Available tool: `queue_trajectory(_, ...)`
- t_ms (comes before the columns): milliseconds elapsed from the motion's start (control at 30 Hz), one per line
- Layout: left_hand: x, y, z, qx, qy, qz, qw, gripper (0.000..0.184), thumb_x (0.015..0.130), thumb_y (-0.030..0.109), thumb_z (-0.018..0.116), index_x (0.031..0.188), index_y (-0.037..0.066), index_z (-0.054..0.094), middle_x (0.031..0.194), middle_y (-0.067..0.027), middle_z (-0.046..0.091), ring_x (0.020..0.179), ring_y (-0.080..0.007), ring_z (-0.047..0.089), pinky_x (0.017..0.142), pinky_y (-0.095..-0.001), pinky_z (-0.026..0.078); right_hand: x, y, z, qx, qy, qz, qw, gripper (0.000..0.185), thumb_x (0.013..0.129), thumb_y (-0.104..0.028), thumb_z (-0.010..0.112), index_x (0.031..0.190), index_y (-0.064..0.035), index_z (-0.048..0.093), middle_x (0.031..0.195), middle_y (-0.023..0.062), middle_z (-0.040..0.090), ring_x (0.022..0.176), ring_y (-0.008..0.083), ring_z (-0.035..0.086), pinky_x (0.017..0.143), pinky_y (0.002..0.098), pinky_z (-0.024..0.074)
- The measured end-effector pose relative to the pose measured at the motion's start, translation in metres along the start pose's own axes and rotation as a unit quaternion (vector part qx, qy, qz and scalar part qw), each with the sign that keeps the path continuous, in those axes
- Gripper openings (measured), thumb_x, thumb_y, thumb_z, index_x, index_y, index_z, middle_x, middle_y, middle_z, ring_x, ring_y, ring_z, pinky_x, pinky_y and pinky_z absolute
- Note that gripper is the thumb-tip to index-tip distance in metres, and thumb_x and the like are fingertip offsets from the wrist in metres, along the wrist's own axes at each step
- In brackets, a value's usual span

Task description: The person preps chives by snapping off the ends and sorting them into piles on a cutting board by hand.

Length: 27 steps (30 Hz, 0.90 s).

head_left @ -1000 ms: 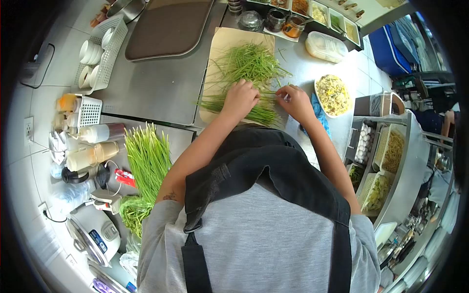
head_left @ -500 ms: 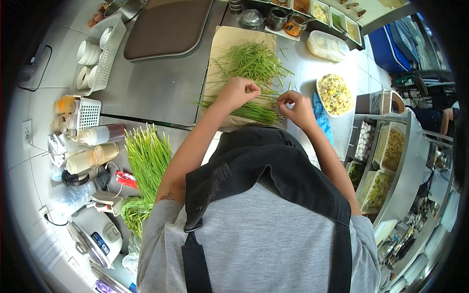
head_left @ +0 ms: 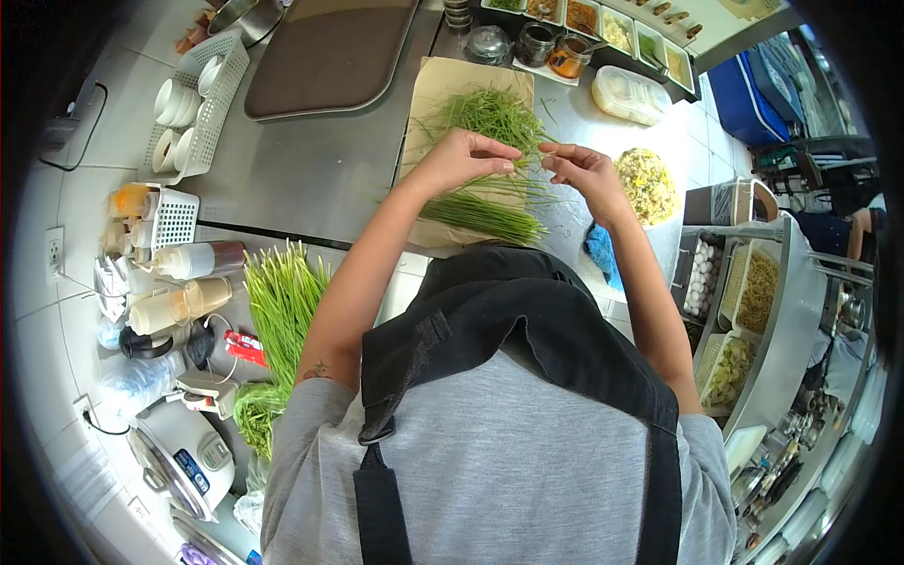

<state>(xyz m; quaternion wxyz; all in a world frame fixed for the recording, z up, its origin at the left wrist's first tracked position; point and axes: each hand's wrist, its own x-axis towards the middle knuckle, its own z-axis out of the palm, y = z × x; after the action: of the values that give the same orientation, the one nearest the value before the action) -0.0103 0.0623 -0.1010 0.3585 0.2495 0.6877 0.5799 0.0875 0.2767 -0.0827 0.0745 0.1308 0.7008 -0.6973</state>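
Two piles of long thin green chives lie on a sheet of brown paper [head_left: 428, 99] on the steel counter: a loose, tangled pile [head_left: 494, 115] at the far side and a straighter bundle [head_left: 485, 218] near my apron. My left hand [head_left: 463, 162] is above the gap between the piles, its thumb and fingers pinched on thin chive stalks. Facing it, my right hand [head_left: 586, 175] pinches at the stalks' other end, fingertips a short way from the left ones. The exact number of stalks held is too small to tell.
A plate of yellow-flecked food [head_left: 645, 186] and a blue cloth [head_left: 600, 250] are at my right. A lidded plastic box [head_left: 631, 94] and sauce jars [head_left: 568, 55] stand behind. More chives [head_left: 282, 306] lie at left, below a brown tray [head_left: 330, 56].
Both hands have risen away from the near bundle toward the far pile. The right hand has turned, its fingers now pointing left at the left hand.
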Motion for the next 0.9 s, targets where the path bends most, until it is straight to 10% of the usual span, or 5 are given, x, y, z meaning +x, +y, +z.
queue_trajectory(300, -0.008, 0.028, 0.001, 0.174, 0.029, 0.037, 0.984, 0.028, 0.079, 0.024, 0.072, 0.095, 0.001, 0.07, 0.084, -0.0101, 0.07, 0.075, -0.0122, 0.063, 0.069, -0.0261, 0.048, 0.015, -0.032, -0.001, -0.034, -0.031, -0.036, 0.998, 0.027, 0.084, -0.016, 0.064, 0.103, 0.0032, 0.066, 0.095, 0.0069, 0.068, 0.084, 0.0115, 0.062, 0.074, 0.0246, 0.0483)
queue_trajectory(900, -0.025, 0.064, -0.023, -0.012, 0.103, 0.017, 0.994, 0.03, 0.086, 0.029, 0.064, 0.101, 0.004, 0.069, 0.087, -0.0008, 0.067, 0.073, -0.0072, 0.055, 0.068, -0.0219, 0.045, 0.035, -0.067, 0.037, 0.018, -0.056, -0.115, 0.992, 0.029, 0.085, -0.015, 0.064, 0.109, 0.0013, 0.063, 0.089, 0.002, 0.064, 0.075, 0.0072, 0.055, 0.071, 0.022, 0.0462)
